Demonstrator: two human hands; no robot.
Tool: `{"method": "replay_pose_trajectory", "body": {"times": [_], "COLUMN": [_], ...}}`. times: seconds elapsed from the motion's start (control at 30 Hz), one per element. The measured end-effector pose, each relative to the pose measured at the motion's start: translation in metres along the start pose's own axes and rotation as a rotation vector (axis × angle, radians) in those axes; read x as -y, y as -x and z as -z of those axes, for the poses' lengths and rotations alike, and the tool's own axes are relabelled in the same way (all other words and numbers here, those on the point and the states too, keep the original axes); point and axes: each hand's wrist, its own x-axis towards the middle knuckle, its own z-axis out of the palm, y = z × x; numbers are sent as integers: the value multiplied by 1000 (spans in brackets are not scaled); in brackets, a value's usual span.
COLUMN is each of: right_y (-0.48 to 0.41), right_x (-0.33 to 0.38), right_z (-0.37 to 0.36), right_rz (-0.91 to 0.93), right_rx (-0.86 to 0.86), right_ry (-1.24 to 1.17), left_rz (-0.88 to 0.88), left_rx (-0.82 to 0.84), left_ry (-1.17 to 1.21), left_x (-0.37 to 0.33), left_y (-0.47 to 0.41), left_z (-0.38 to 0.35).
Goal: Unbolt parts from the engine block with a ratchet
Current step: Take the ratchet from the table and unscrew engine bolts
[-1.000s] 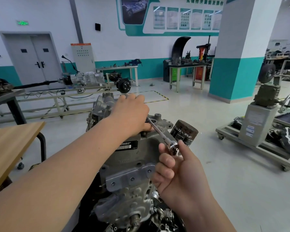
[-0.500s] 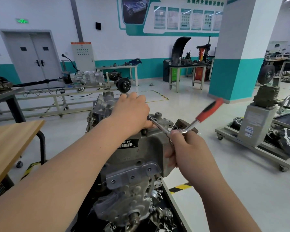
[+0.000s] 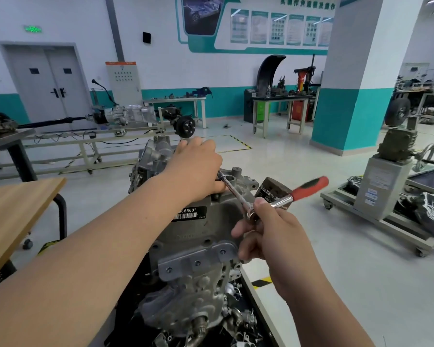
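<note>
Left hand (image 3: 196, 169) covered the far end of the extension bar (image 3: 229, 187) atop the engine block (image 3: 193, 234), grip hidden, likely steadying the socket, while the right hand (image 3: 273, 231) pinched the ratchet (image 3: 287, 199) at its head, probably for quick spinning.

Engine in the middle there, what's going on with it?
A person is working a ratchet on the engine block. The right hand grips the ratchet's head, its red handle sticking out right. An extension bar runs up to the block's top, where the left hand rests over its far end.
</note>
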Motion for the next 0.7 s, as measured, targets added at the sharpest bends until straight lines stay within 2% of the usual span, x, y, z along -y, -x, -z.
{"method": "replay_pose_trajectory", "body": {"times": [0.17,0.33,0.5,0.7], "right_y": [5,11,13,11], "right_x": [2,4,4,3], "right_z": [-10,-14,-17,-16], "right_rz": [-250,-429,-466,-443], "right_rx": [77,161,196,173], "right_ry": [-559,-966,-1074,-974], "left_rz": [26,41,43,36], "left_rx": [-49,-92,-128,-134], "left_ry": [29,35,8,-14], "left_x": [0,-2,-3,-3], "left_y": [1,2,2,2], "left_z": [-5,-9,-11,-11]}}
